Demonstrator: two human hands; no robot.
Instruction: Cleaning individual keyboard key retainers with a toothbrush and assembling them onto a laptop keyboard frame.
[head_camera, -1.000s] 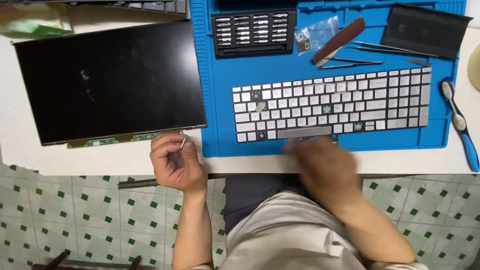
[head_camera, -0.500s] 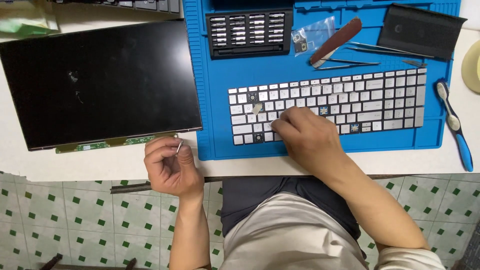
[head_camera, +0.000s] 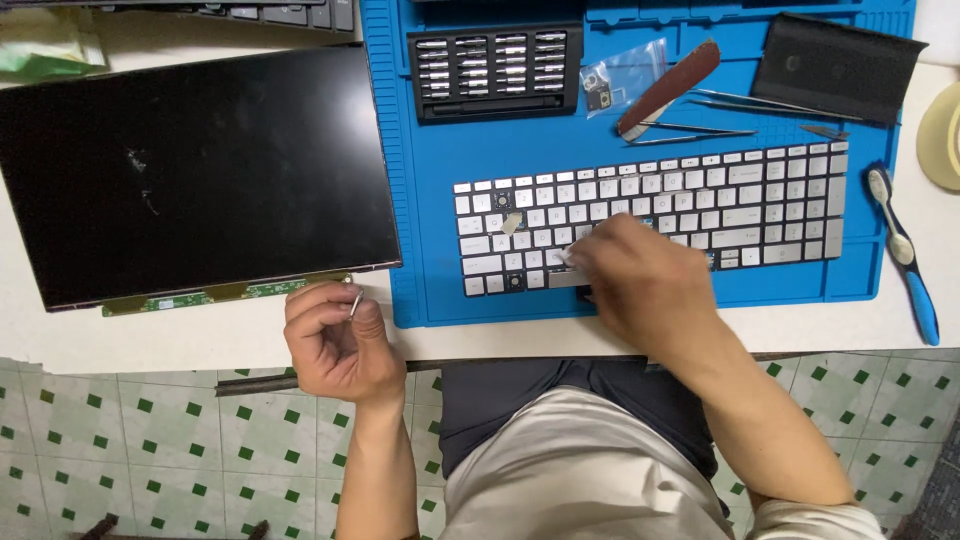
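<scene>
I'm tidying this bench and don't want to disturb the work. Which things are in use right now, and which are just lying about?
In use:
- silver keyboard, under the right hand
- small metal piece, pinched in the left hand
- blue mat under the keyboard

Lying about:
- black screen panel
- screwdriver bit case
- tweezers
- toothbrush
- small plastic bag
</scene>
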